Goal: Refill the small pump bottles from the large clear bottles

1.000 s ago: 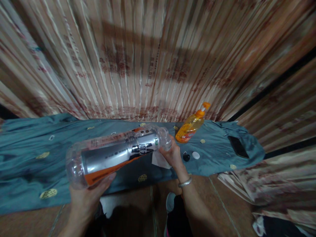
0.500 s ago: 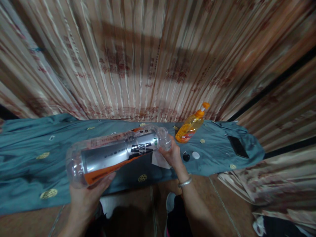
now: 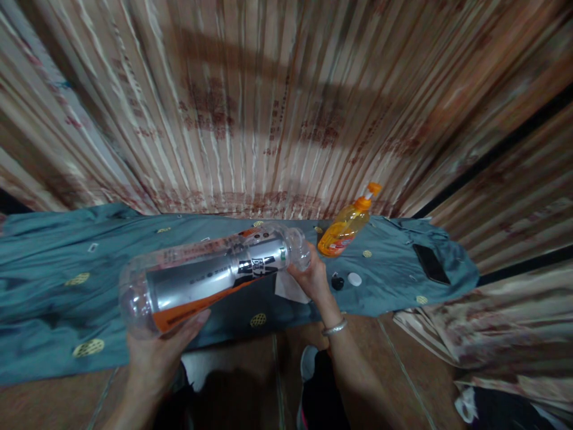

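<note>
Both of my hands hold a large clear plastic bottle (image 3: 197, 280) with a silver, black and orange label. It lies nearly level above the teal cloth, its neck to the right and slightly raised. My left hand (image 3: 165, 346) grips it from below near the base, with the thumb along the label. Around the neck end, my right hand (image 3: 311, 273) is closed; a silver bracelet (image 3: 335, 327) circles that wrist. The bottle looks see-through, with no liquid I can make out. Beneath the right hand a white paper piece (image 3: 290, 289) lies partly hidden.
A pump bottle (image 3: 344, 230) of orange-yellow liquid stands beyond my right hand. Near it are a small black object (image 3: 337, 282) and a white round cap (image 3: 354, 279). A dark phone (image 3: 430, 263) lies at the right on the teal cloth (image 3: 394, 280). Patterned curtains (image 3: 268, 107) hang behind.
Hardly anything differs. The view has shifted very slightly, and both hands keep the same hold on the bottle.
</note>
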A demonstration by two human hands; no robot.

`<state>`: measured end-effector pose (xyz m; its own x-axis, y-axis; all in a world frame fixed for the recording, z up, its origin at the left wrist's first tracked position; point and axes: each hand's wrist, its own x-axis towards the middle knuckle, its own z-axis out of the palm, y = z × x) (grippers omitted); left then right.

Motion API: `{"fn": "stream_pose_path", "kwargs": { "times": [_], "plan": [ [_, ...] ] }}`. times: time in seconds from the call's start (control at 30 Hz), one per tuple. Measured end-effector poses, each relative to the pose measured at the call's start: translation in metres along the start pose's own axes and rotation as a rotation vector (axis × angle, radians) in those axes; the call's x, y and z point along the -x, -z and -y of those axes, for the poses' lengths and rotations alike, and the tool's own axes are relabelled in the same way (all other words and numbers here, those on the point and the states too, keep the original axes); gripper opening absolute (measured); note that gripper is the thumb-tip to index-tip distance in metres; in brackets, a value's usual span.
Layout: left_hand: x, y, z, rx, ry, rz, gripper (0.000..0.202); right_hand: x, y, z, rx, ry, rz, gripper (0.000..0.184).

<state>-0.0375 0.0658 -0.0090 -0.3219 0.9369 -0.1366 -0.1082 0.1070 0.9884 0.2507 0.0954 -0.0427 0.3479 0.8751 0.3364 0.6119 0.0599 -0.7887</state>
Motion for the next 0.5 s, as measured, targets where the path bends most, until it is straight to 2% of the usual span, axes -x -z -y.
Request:
{"fn": "stream_pose_path", "kwargs": {
  "times": [0.1, 0.27, 0.37, 0.5],
  "plan": [
    [0.0, 0.001, 0.0, 0.024, 0.019, 0.009, 0.068, 0.0, 0.0, 0.0, 0.002, -0.002, 0.003, 0.05],
    [0.004, -0.002, 0.002, 0.055, 0.022, 0.0, 0.077, 0.0, -0.001, -0.002, 0.006, 0.0, -0.012, 0.052],
    [0.005, -0.006, -0.006, 0.04, -0.005, -0.011, 0.081, 0.0, -0.002, -0.002, -0.009, 0.007, -0.011, 0.053],
    [0.009, -0.016, -0.019, 0.031, -0.099, -0.075, 0.074, 0.0, -0.002, -0.004, -0.003, -0.002, -0.005, 0.053]
  ]
}}
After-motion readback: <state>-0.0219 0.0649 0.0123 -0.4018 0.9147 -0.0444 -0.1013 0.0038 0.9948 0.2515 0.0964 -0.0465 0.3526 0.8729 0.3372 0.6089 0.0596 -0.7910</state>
